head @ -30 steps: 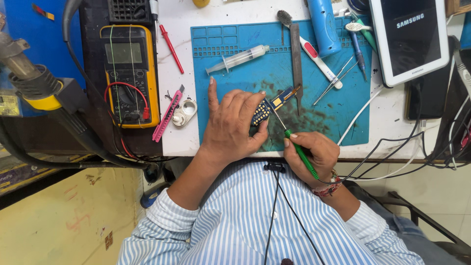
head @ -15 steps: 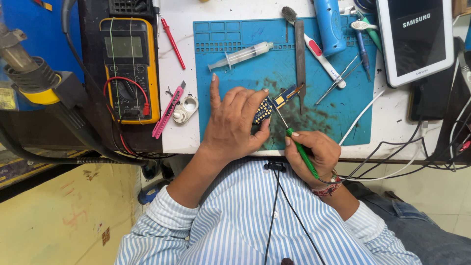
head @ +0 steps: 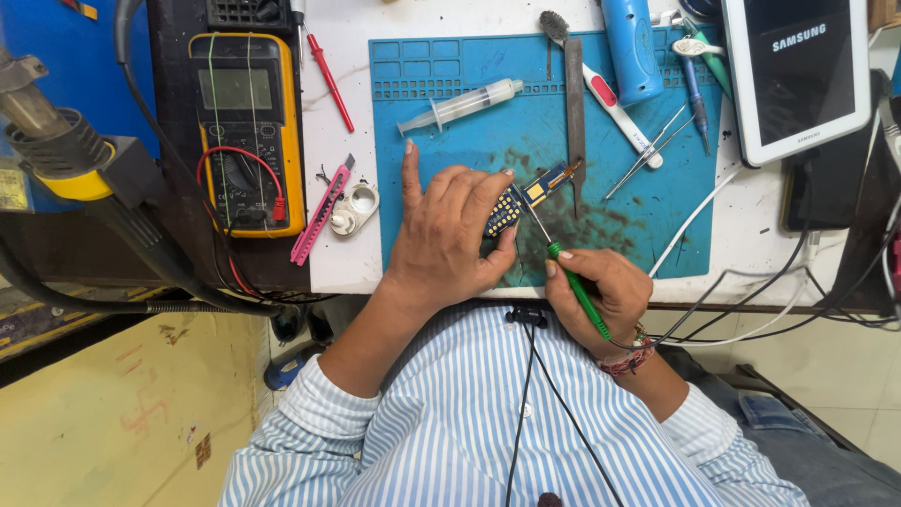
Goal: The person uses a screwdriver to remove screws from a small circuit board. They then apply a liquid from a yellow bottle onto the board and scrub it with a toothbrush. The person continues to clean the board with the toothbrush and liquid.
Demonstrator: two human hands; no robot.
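Note:
My left hand [head: 449, 235] presses a small blue and yellow circuit board [head: 522, 202] down on the blue work mat [head: 648, 216]. Its fingers cover the board's near end and the index finger points away across the mat. My right hand [head: 601, 291] grips a green-handled screwdriver [head: 572, 282], and the metal tip touches the board's middle. Both hands sit at the mat's near edge, close to my striped shirt.
On the mat lie a syringe [head: 460, 105], a flat metal tool [head: 573, 103], a blue cylinder [head: 631, 47] and tweezers [head: 648, 150]. A yellow multimeter [head: 246, 131] and pink cutter [head: 321, 214] lie left. A white tablet [head: 805, 70] sits right, cables trailing off the edge.
The view has shifted slightly. My hands stay on the board and screwdriver in nearly the same places.

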